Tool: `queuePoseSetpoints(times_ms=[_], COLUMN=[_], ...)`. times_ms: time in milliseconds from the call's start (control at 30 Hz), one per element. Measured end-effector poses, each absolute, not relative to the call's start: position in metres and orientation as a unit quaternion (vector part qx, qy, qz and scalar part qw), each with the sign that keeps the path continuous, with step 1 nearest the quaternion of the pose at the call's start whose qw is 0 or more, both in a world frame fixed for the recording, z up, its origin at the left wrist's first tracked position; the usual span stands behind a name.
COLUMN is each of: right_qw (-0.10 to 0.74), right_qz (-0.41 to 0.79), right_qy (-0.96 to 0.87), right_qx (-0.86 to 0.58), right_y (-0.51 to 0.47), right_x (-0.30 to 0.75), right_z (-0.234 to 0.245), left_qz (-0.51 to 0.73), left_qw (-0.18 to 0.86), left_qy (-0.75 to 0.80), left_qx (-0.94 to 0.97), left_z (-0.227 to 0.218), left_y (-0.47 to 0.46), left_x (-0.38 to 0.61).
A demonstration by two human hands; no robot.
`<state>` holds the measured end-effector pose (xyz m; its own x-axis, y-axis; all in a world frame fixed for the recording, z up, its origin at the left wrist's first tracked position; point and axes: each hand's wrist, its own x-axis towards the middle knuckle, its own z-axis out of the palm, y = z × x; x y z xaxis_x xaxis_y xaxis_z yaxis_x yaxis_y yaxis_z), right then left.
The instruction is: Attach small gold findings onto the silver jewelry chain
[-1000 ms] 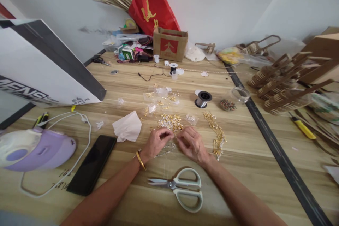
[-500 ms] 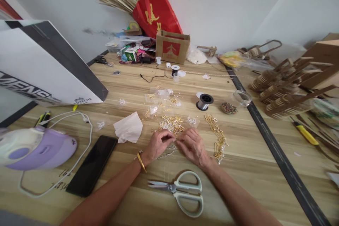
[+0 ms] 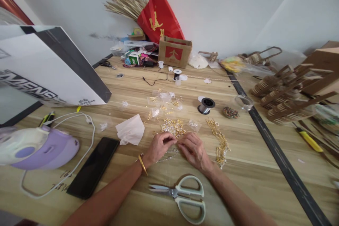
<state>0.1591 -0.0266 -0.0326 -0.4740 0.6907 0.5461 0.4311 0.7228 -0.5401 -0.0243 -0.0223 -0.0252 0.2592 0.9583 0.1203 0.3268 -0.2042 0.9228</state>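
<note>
My left hand (image 3: pixel 159 148) and my right hand (image 3: pixel 195 151) meet fingertip to fingertip over the wooden table, both pinched closed. Whatever lies between the fingers is too small to make out. Just beneath them a thin beaded chain (image 3: pixel 166 157) with a small ring rests on the wood. Beyond the fingertips spreads a pile of gold and silver beads (image 3: pixel 173 127). White-handled scissors (image 3: pixel 180 197) lie between my forearms, blades pointing left. Right of my right hand are several gold chains (image 3: pixel 219 141), bunched lengthwise.
A black phone (image 3: pixel 93 167), a paper napkin (image 3: pixel 131 129) and a purple-white device (image 3: pixel 50 148) with a white cable lie left. A wire spool (image 3: pixel 206 106), a jar tipped on its side (image 3: pixel 243 103) and small woven baskets (image 3: pixel 288 109) stand right. A white box (image 3: pixel 53 70) rises at left.
The whole view has shifted slightly, with things sitting a little lower and further right. Both hands keep nearly the same pinched pose over the chain.
</note>
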Motion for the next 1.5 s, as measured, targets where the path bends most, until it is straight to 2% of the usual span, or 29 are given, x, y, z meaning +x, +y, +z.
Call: queuePoseSetpoints(times_ms=[200, 467, 733, 1500], right_qw=[0.388, 0.398, 0.378, 0.399], right_qz=[0.159, 0.163, 0.147, 0.196], right_qy=[-0.838, -0.837, -0.841, -0.835], right_qx=[-0.349, -0.338, -0.358, -0.324], right_y=[-0.0274, -0.0272, -0.0299, -0.0263], right_x=[0.1604, 0.1603, 0.1590, 0.1577], right_z=[-0.0368, -0.0389, -0.0317, -0.0359], left_qz=[0.388, 0.363, 0.360, 0.363], left_qw=[0.419, 0.342, 0.375, 0.385], left_qy=[0.483, 0.474, 0.471, 0.473], left_qx=[0.664, 0.726, 0.713, 0.704], left_z=[-0.0234, -0.0182, -0.0208, -0.0177], left_y=[-0.0248, -0.0283, -0.0272, -0.0283], left_x=[-0.0228, -0.0217, -0.0216, -0.0230])
